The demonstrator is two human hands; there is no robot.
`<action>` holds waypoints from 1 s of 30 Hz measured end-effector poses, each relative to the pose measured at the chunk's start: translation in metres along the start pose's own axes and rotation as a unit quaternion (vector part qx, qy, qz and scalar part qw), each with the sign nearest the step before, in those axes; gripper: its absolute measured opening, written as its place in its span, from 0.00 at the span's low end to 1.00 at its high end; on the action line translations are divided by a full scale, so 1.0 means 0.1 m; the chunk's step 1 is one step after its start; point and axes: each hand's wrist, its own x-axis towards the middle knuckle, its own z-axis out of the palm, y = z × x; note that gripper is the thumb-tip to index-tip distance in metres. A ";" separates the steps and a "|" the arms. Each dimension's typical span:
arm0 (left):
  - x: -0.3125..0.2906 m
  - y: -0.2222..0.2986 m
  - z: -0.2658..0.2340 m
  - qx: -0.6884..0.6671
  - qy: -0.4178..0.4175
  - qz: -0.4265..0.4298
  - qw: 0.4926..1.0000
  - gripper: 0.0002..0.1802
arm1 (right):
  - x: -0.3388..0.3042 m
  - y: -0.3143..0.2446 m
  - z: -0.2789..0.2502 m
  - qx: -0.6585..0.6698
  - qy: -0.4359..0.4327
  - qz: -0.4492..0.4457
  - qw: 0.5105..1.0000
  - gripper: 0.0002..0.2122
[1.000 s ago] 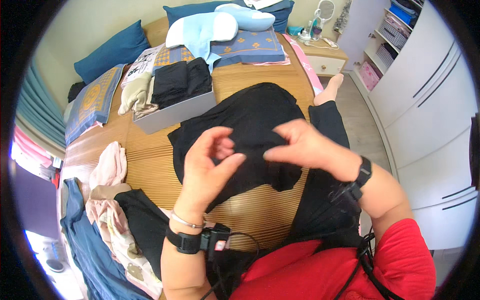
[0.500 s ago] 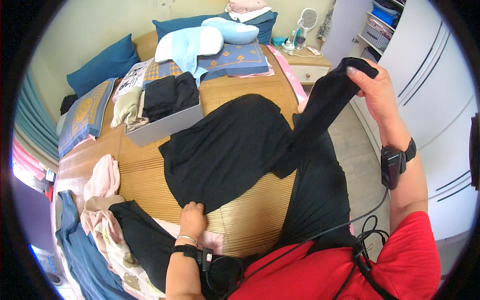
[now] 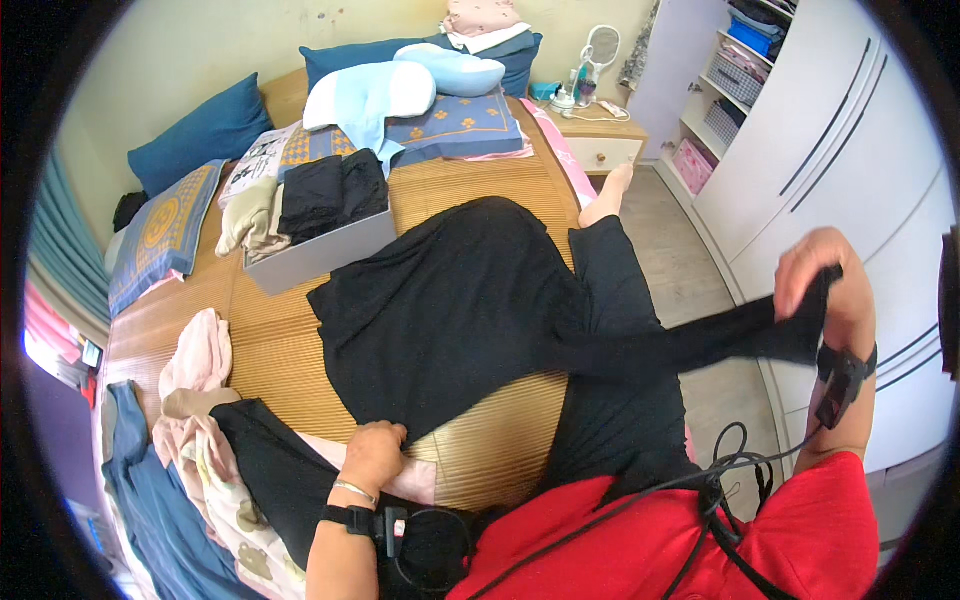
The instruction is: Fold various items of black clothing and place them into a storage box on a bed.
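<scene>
A black garment [image 3: 450,300] lies spread across the bamboo mat on the bed. Its wide part is on the mat, and a narrow, sleeve-like part stretches right over my leg. My right hand [image 3: 812,275], a little blurred, is closed around the end of that narrow part and holds it up beyond the bed's edge. At the near edge of the wide part, my left hand [image 3: 375,455] has its fingers curled on the cloth, low against the mat.
Left of the garment stands a grey box [image 3: 325,250] with folded black and beige clothes. Pink, black and blue clothes [image 3: 195,430] lie loosely at the near left. Pillows [image 3: 205,135] line the far side. A nightstand [image 3: 600,150] and white wardrobe [image 3: 830,160] stand right. A cable crosses my lap.
My right hand has swung down and to the right, pulling the garment's narrow part from raised to nearly level. My left hand stays at the near edge, shifted slightly down in view.
</scene>
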 end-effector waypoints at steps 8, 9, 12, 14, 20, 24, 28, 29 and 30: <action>-0.16 0.23 0.11 -0.109 -0.266 0.017 0.958 0.15 | -0.07 -0.06 -0.11 0.084 -0.012 -0.174 0.981 0.10; -0.16 0.23 0.17 -0.130 -0.279 0.029 0.951 0.16 | -0.03 -0.06 -0.12 0.086 -0.016 -0.177 0.980 0.10; -0.19 0.26 0.20 -0.161 -0.298 0.011 0.941 0.16 | 0.09 -0.05 -0.08 0.167 -0.078 -0.180 0.966 0.11; -0.18 0.21 0.22 -0.178 -0.325 0.024 0.929 0.14 | 0.21 -0.03 0.04 0.163 -0.098 -0.188 0.964 0.12; 0.02 -0.28 0.17 -0.240 -0.027 -0.159 0.957 0.16 | 0.54 0.19 0.22 0.213 -0.152 -0.171 0.950 0.11; 0.50 -0.52 -0.04 -0.171 0.109 -0.177 0.963 0.25 | 0.48 0.04 0.27 0.206 -0.069 -0.154 0.964 0.09; 0.58 -0.74 0.11 -0.064 0.210 -0.148 0.964 0.31 | 0.85 0.50 0.34 0.216 -0.107 -0.113 0.964 0.09; 0.65 -0.75 0.10 -0.015 0.237 -0.102 0.966 0.31 | 0.87 0.52 0.36 0.211 -0.093 -0.096 0.968 0.09; 0.69 -0.78 0.15 -0.003 0.232 -0.120 0.965 0.29 | 0.92 0.55 0.38 0.218 -0.067 -0.069 0.971 0.09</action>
